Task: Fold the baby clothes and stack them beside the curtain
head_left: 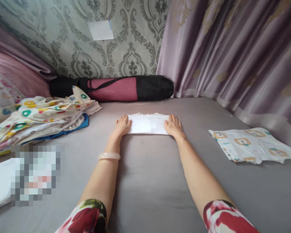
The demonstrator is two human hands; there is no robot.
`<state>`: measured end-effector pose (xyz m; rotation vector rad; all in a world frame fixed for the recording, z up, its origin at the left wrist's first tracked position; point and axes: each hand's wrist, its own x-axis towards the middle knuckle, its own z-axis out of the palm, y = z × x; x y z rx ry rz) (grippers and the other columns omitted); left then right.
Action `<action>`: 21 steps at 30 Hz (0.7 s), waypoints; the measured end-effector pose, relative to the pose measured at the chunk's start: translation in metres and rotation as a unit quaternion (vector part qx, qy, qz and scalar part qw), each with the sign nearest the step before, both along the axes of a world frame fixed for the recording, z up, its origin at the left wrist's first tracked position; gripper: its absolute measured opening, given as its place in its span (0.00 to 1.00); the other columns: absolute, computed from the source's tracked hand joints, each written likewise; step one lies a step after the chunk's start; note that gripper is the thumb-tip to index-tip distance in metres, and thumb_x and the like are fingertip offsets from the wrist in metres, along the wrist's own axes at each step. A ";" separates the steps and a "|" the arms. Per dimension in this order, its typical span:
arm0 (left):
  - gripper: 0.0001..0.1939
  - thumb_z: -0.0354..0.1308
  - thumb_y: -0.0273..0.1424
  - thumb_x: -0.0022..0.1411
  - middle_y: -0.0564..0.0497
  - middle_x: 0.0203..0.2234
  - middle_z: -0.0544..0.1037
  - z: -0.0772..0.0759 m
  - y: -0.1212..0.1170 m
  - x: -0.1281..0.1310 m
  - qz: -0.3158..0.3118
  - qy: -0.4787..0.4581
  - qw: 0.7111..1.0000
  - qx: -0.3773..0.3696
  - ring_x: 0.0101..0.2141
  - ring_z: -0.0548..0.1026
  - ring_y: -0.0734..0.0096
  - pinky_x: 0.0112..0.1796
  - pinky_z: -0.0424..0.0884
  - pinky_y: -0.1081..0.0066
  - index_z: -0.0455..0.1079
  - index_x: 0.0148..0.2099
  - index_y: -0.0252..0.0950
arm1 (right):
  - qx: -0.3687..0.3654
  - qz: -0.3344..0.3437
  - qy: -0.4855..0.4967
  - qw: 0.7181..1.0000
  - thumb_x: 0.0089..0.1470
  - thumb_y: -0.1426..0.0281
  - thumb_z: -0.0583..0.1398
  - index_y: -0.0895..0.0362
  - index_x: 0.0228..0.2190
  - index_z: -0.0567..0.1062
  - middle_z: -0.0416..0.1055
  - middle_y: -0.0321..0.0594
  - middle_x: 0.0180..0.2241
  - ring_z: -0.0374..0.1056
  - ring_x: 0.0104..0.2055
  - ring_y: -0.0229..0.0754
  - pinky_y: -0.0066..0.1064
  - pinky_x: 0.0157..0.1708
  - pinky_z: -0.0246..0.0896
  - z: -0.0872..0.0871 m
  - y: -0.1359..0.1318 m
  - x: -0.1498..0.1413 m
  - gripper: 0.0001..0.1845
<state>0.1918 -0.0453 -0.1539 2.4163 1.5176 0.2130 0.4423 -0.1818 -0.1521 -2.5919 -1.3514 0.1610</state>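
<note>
White cloth point(147, 125), a smooth rectangle, runs left to right. Left hand point(122, 125) and right hand point(174, 125) lie flat, unclenched, at its ends.

In the middle of the frame, my left hand point(123, 126) and my right hand point(174, 126) lie flat on the two ends of a folded white cloth point(147, 125) on the gray sheet point(147, 181). A messy pile of clothes point(50, 111) sits at the left, and a cloth with orange shapes point(254, 145) lies at the right. A long pink and black roll point(116, 88) rests near the top, by the wall point(70, 29).
</note>
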 end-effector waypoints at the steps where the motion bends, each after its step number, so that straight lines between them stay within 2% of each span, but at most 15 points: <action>1: 0.31 0.35 0.41 0.70 0.41 0.68 0.53 0.000 0.000 0.000 -0.002 -0.004 1.000 0.001 0.68 0.49 0.57 0.64 0.46 0.52 0.51 0.69 0.32 | 0.004 -0.001 0.000 1.000 0.65 0.62 0.39 0.66 0.66 0.51 0.40 0.52 0.70 0.39 0.71 0.50 0.45 0.66 0.36 0.000 -0.001 0.000 0.34; 5: 0.30 0.36 0.41 0.70 0.41 0.68 0.54 0.010 -0.004 0.001 0.016 -0.011 1.000 0.015 0.68 0.50 0.56 0.64 0.47 0.50 0.53 0.69 0.34 | 0.023 0.003 -0.018 1.000 0.65 0.63 0.41 0.66 0.66 0.53 0.42 0.52 0.69 0.39 0.70 0.51 0.47 0.66 0.35 0.009 -0.003 -0.004 0.33; 8: 0.30 0.34 0.41 0.71 0.42 0.68 0.53 0.025 -0.012 0.008 0.035 -0.017 0.997 0.069 0.68 0.48 0.58 0.65 0.44 0.51 0.52 0.69 0.33 | 0.049 0.028 -0.039 0.998 0.66 0.64 0.41 0.66 0.66 0.52 0.42 0.52 0.69 0.38 0.71 0.51 0.47 0.67 0.33 0.020 -0.003 -0.013 0.32; 11: 0.30 0.32 0.41 0.71 0.43 0.68 0.55 0.034 -0.021 0.018 -0.003 -0.021 0.992 0.125 0.68 0.49 0.61 0.66 0.42 0.53 0.53 0.69 0.34 | 0.066 0.057 -0.047 0.995 0.67 0.62 0.40 0.65 0.66 0.52 0.42 0.51 0.70 0.37 0.71 0.50 0.46 0.67 0.32 0.025 -0.002 -0.023 0.32; 15: 0.29 0.33 0.42 0.72 0.43 0.67 0.57 0.023 -0.028 0.026 -0.061 0.014 0.992 0.109 0.67 0.51 0.59 0.65 0.44 0.51 0.56 0.67 0.36 | 0.034 0.075 -0.037 0.996 0.68 0.59 0.40 0.63 0.66 0.54 0.44 0.50 0.69 0.38 0.71 0.50 0.45 0.67 0.33 0.016 0.000 -0.027 0.32; 18: 0.28 0.34 0.42 0.72 0.42 0.67 0.56 0.011 -0.028 0.025 -0.070 0.035 0.994 0.076 0.67 0.51 0.56 0.64 0.47 0.51 0.57 0.67 0.37 | 0.012 0.074 -0.031 0.997 0.68 0.58 0.39 0.63 0.65 0.56 0.47 0.49 0.69 0.39 0.71 0.50 0.45 0.67 0.36 0.008 -0.001 -0.024 0.33; 21: 0.28 0.35 0.42 0.72 0.42 0.68 0.55 0.006 -0.026 0.023 -0.068 0.036 0.995 0.064 0.68 0.49 0.55 0.64 0.47 0.51 0.56 0.67 0.37 | 0.013 0.075 -0.031 0.997 0.68 0.59 0.39 0.62 0.66 0.55 0.47 0.48 0.69 0.40 0.71 0.50 0.45 0.67 0.36 0.006 -0.001 -0.022 0.33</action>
